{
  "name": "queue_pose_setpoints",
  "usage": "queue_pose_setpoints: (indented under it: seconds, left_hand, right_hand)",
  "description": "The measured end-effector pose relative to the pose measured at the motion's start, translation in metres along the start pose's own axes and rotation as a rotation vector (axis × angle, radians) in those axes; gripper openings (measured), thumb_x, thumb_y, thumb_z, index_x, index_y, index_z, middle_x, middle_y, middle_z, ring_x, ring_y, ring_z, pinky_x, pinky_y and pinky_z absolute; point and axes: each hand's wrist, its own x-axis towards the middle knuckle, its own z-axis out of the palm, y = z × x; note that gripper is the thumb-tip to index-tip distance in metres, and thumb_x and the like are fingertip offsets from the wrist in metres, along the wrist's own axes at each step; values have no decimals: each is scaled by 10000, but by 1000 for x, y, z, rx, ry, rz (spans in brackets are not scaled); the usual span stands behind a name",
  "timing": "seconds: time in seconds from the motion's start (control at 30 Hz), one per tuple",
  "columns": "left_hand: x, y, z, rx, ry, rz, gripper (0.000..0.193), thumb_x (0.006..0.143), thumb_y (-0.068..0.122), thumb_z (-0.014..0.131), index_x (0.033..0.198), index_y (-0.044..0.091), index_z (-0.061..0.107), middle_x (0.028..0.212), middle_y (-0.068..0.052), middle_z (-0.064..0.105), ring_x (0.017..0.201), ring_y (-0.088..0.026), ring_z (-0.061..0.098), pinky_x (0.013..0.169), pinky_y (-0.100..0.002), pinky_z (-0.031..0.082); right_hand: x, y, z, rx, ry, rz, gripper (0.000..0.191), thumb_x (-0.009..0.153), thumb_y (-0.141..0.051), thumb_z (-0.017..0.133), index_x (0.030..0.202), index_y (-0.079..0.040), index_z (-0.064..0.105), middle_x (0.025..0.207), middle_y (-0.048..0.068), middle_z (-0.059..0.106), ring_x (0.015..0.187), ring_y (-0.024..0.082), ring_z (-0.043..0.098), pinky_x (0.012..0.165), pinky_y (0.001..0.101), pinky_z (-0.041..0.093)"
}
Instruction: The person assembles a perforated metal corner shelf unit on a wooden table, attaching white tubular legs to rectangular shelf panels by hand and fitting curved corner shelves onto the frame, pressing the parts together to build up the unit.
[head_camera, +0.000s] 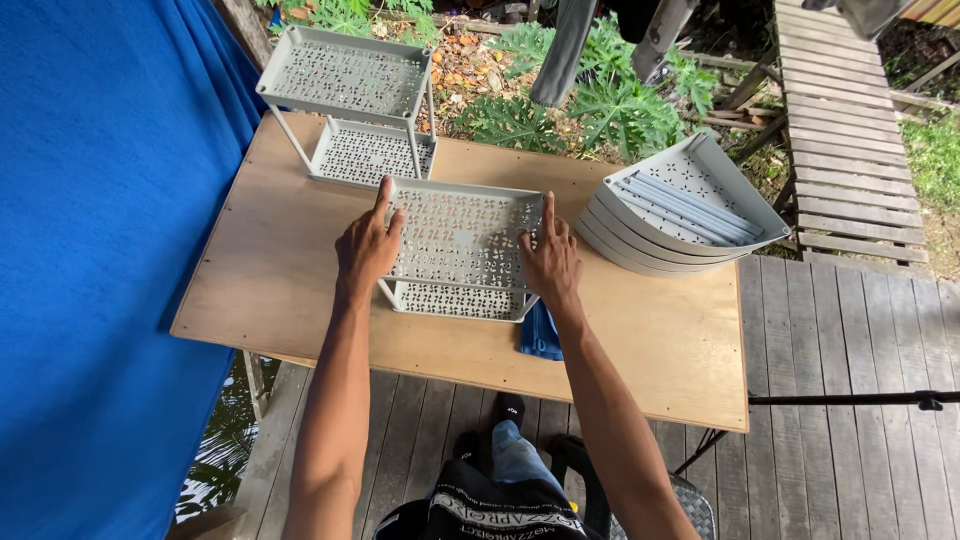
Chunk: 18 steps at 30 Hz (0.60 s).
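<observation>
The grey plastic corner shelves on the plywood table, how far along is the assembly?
Done: one grey two-tier perforated plastic shelf rack stands assembled at the table's far edge. In hand: the left hand and right hand press on the top tray of a second two-tier rack. Left: a stack of loose grey corner trays with grey rods lying in the top one.

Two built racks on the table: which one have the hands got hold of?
The nearer rack, at the table's middle: the left hand and right hand press its top shelf's two sides. The far rack, at the back-left corner, stands untouched.
</observation>
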Motion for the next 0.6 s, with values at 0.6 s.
queue_pose_setpoints:
  seconds: [0.6]
  left_hand:
    - [-15,6,-11,1,-62,-61,665,1046,522,462,1641,409,186,868,-286,712,899,-521,683,789,-615,526]
  right_hand:
    - [-10,-14,-18,47,-59,5,902,948,-443,543,1674,-230,51,1166,261,703,1004,451,697,826,546,543]
